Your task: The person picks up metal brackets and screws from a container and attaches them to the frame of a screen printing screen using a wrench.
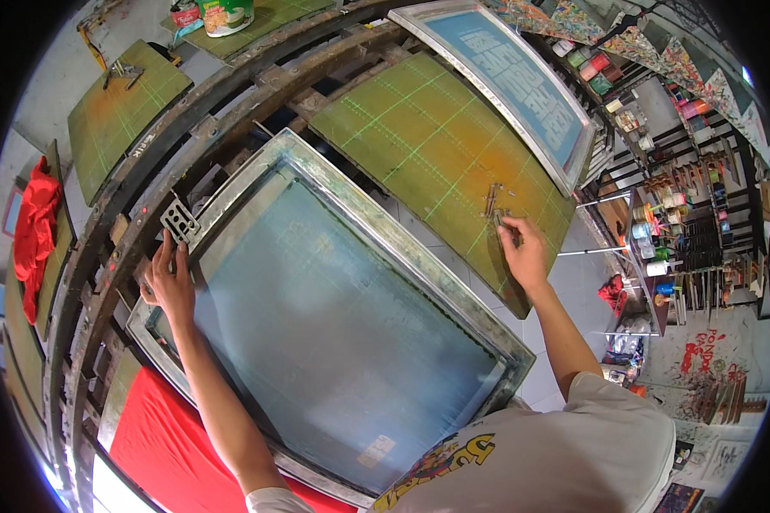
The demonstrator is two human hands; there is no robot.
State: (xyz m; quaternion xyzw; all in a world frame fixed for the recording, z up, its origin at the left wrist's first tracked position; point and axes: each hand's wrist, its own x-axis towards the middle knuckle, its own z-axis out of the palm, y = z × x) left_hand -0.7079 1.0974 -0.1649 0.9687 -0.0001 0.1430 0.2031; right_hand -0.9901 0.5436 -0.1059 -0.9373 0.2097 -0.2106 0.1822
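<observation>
A large silkscreen frame (419, 235) with a metal rim and blue-grey mesh lies tilted in front of me. At its left side my left hand (171, 286) grips the lower end of a slotted metal plate (180, 221), fingers and thumb at its edges. My right hand (524, 246) reaches over the right corner of a green gridded board (402, 128). Its thumb and fingertips are pinched together on a small metal piece (501, 215), mostly hidden by the fingers. Beside it several small bolt-like metal pieces (491, 198) lie on the board.
Another silkscreen (513, 85) with pale lettering lies beyond the board. Curved metal rails (222, 107) run along the left. Red cloth (162, 440) lies under the near frame. A second green board (120, 111) carries metal pieces. Paint pots (650, 231) stand on racks at right.
</observation>
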